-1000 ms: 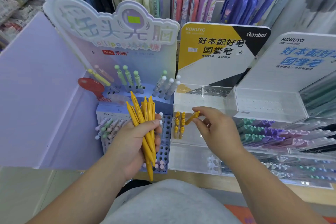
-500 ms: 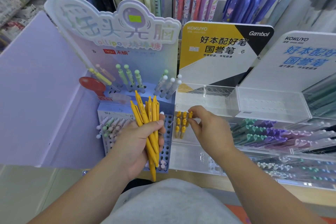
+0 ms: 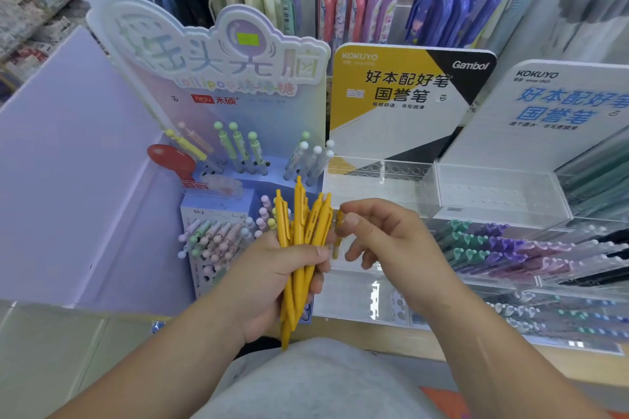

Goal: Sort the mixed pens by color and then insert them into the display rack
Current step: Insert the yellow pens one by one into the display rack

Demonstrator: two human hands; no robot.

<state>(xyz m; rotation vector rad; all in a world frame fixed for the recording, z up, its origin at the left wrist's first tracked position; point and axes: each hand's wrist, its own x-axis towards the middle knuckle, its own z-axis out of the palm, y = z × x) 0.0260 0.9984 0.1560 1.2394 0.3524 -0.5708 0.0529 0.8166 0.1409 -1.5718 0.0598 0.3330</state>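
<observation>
The right hand point(image 3: 384, 241) had come from the display rack point(image 3: 384, 187) to the yellow pens point(image 3: 299, 224), its fingers' point(image 3: 360, 207) hold unclear. The left hand's point(image 3: 269, 286) fingers gripped them.

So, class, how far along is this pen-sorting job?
Done: yellow plastic pens are gathered by colour in the left hand; another yellow pen appears to stand in the clear acrylic rack. In hand: the right hand reaches for the bunch. Left: racking that bunch.
</observation>
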